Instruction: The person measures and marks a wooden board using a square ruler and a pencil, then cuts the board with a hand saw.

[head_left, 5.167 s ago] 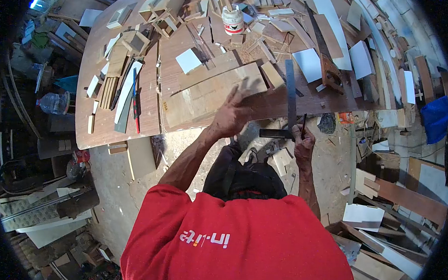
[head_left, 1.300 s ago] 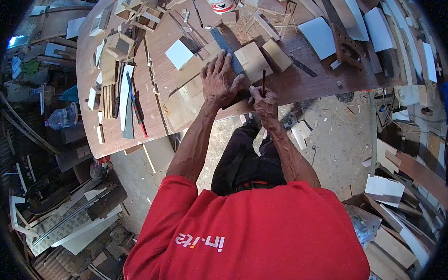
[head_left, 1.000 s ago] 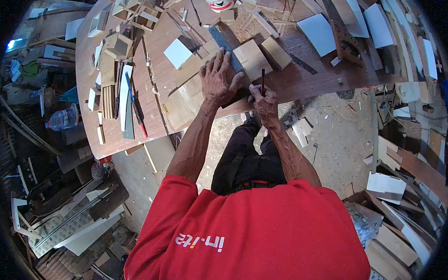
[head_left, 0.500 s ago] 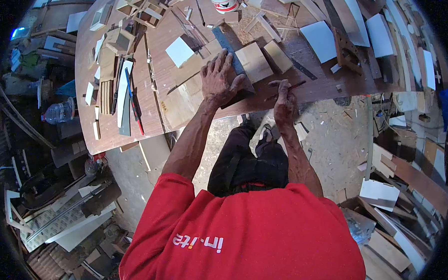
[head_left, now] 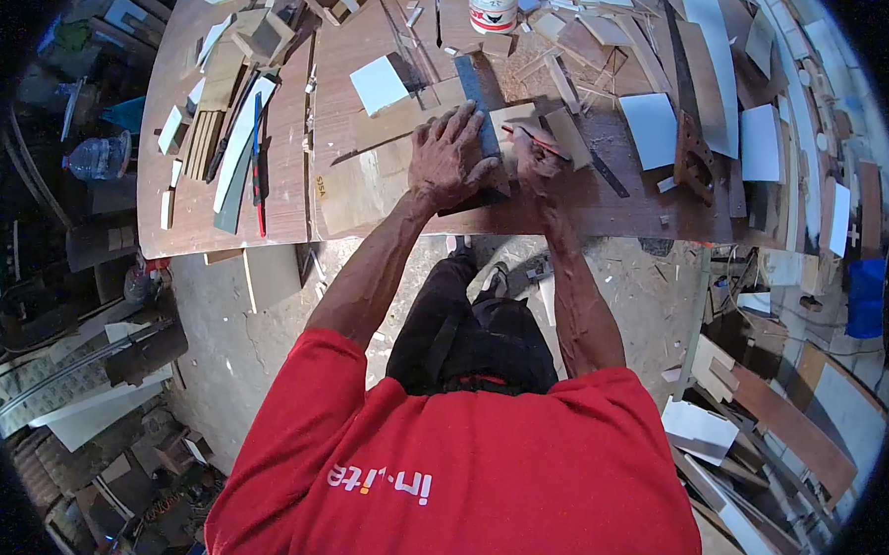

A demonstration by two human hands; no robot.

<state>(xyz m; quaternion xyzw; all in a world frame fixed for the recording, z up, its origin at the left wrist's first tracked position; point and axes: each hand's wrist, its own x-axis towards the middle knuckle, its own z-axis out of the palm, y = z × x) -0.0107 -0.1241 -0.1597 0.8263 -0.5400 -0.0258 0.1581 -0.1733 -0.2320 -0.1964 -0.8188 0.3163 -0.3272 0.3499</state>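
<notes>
My left hand (head_left: 448, 161) lies flat with its fingers spread, pressing on a pale wooden board (head_left: 364, 187) and against a blue-grey metal straightedge (head_left: 478, 84). The straightedge slants across the wood, its near end partly hidden by the thumb. My right hand (head_left: 541, 161) pinches a red pencil (head_left: 538, 141) just right of the straightedge, over a light wooden piece (head_left: 514, 116). Another wooden block (head_left: 568, 136) sits to the right of that hand. A white square piece (head_left: 380, 84) lies beyond the left hand.
A handsaw (head_left: 690, 149) and white panels (head_left: 646, 130) lie at the right of the table (head_left: 626, 211). A white tub (head_left: 492, 7) stands at the back. Wood strips (head_left: 207, 143) and a red-and-blue tool (head_left: 258, 165) are at the left. Offcuts (head_left: 701, 428) pile beside the table.
My right hand has moved forward from the table's near edge to beside the straightedge, carrying the pencil. My left hand stays on the board. The camera view has shifted.
</notes>
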